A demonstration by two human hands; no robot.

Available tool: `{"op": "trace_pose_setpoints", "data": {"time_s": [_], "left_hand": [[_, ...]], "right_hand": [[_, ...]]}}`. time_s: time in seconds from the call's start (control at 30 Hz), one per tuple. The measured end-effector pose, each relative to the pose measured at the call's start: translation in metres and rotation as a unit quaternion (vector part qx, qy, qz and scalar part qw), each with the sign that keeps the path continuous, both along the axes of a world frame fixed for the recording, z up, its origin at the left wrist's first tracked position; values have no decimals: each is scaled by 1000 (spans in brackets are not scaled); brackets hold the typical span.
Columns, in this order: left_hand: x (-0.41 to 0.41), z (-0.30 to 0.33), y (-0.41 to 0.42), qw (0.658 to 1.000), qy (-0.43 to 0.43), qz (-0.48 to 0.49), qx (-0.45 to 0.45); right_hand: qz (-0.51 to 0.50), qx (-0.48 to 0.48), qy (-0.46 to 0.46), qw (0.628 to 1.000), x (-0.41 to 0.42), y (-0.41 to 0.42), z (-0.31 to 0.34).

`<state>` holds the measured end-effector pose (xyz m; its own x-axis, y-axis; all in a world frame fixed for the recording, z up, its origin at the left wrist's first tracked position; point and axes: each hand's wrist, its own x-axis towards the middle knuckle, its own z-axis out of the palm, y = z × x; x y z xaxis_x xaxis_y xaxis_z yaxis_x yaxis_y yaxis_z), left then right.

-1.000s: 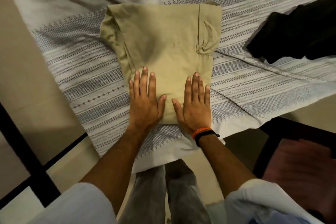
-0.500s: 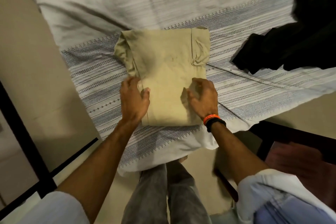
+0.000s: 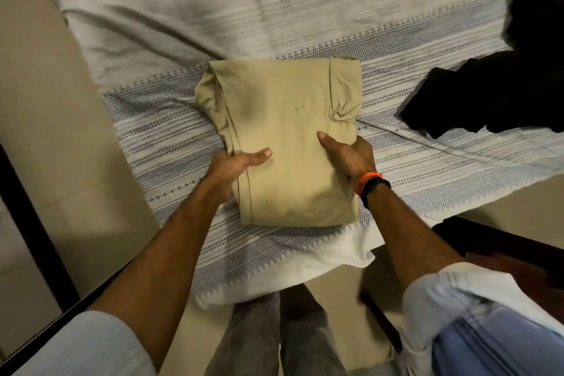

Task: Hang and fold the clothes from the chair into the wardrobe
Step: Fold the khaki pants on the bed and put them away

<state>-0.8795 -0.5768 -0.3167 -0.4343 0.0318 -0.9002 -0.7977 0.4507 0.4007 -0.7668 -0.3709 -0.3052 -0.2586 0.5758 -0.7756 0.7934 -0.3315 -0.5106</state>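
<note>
We have the folded khaki garment [image 3: 287, 143] on the bed [image 3: 396, 186], left hand [image 3: 232, 168] and right hand [image 3: 351, 159] clamping its side edges, thumbs on top, fingers tucked beneath. To lift it well, we should keep it level so the layers stay stacked. The cloth looks soft, matte cotton; the patterned sheet looks woven.

The bed sheet [image 3: 305, 9] is bare from 10 to 12 o'clock of the folded tan clothes [image 3: 283, 143], so a hand can pass there. A black heap of clothes [image 3: 494, 91] blocks 2 o'clock. A dark chair [image 3: 500, 253] stands at 4 o'clock.
</note>
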Motion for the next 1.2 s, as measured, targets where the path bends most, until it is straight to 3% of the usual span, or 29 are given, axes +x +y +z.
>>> {"op": "trace_pose_setpoints", "data": {"time_s": [0.37, 0.5, 0.6, 0.73, 0.93, 1.07, 1.2], "left_hand": [[-4, -25, -15, 996, -41, 18, 76], [-6, 12, -8, 988, -36, 35, 144], [-6, 46, -8, 971, -80, 7, 226], [-4, 74, -11, 959, -104, -24, 262], [-28, 115, 8, 977, -6, 17, 213], [-48, 136, 14, 949, 136, 45, 280], [-47, 125, -2, 930, 234, 26, 281]], "right_hand": [[-22, -155, 136, 978, 3, 3, 16], [-46, -207, 183, 960, 9, 0, 25], [-39, -260, 227, 938, 17, 2, 38], [-33, -290, 250, 923, 18, 5, 60], [-8, -160, 249, 955, -19, 16, 103], [42, -66, 355, 932, -39, 22, 132], [71, -39, 370, 926, -33, 22, 129]]}}
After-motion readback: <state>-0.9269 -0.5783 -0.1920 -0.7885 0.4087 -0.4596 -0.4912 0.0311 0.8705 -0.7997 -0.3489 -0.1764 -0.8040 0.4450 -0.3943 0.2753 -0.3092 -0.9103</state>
